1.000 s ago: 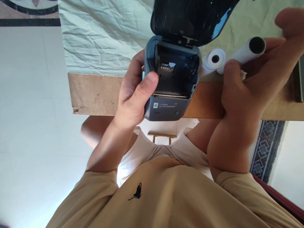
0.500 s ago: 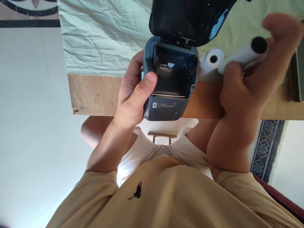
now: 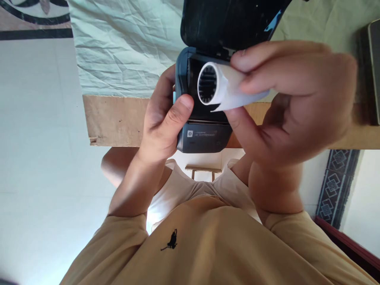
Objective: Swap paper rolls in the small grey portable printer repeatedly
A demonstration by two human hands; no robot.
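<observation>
The left hand [image 3: 162, 122] grips a small dark blue-grey label printer [image 3: 202, 136] at the near edge of the table [image 3: 115, 120], its fingers wrapped round the printer's left side and the thumb pressed against the front corner. The printer's lid [image 3: 225, 19] stands swung open and away from the person, leaving the paper bay exposed.

The right hand [image 3: 297, 99] holds a white paper roll [image 3: 216, 85] directly over that open bay. Its fingers are clamped on the roll from above and the thumb from below, so most of the roll's length is covered; only the left end shows, with a ribbed hollow core facing the camera. A loose flap of paper hangs at the roll's lower edge, beside the thumb. Whether the roll touches the bay's walls cannot be told.

A wrinkled pale green cloth [image 3: 124, 43] covers the table behind the printer, stopping short of the bare wooden edge. A dark flat object [image 3: 371, 71] lies at the table's right side, cut off by the frame. The person wears a tan shirt [image 3: 208, 245] with a small black emblem.
</observation>
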